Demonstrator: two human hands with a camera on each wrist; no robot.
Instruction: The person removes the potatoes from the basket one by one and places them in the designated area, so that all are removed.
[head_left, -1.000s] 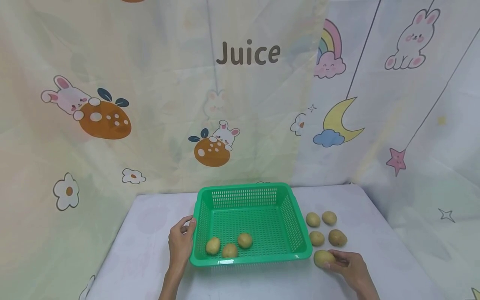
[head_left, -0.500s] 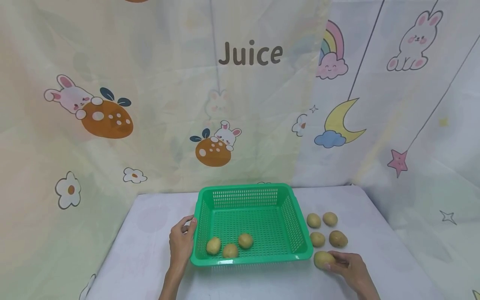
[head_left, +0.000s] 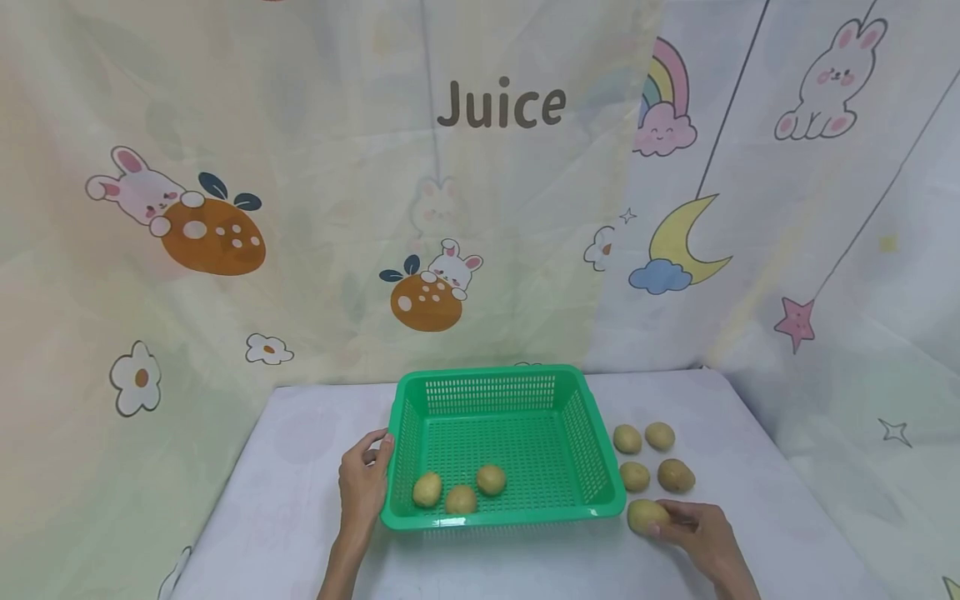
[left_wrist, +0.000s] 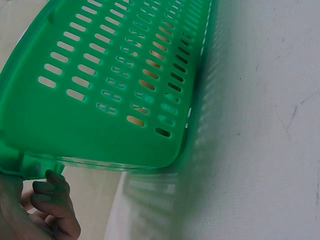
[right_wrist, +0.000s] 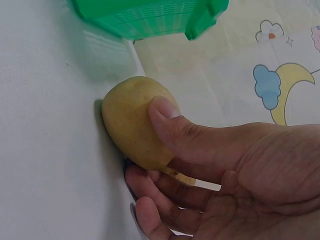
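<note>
A green plastic basket [head_left: 502, 518] stands on the table, with 3 potatoes inside near its front left. My left hand [head_left: 363, 477] grips the basket's left rim; the left wrist view shows curled fingers [left_wrist: 52, 200] under that rim, beside the slotted wall. Just outside the basket's front right corner, my right hand [head_left: 701, 533] holds a potato [right_wrist: 135, 120] between thumb and fingers. In the right wrist view the thumb lies across its face and the potato is right at the tabletop. Several other potatoes [head_left: 634, 477] lie beyond it, along the basket's right side.
A white cloth covers the table [head_left: 315, 417]. Behind it hangs a printed curtain [head_left: 517, 250] with rabbits, a moon and the word Juice. The basket's back rim reaches close to the table's far edge.
</note>
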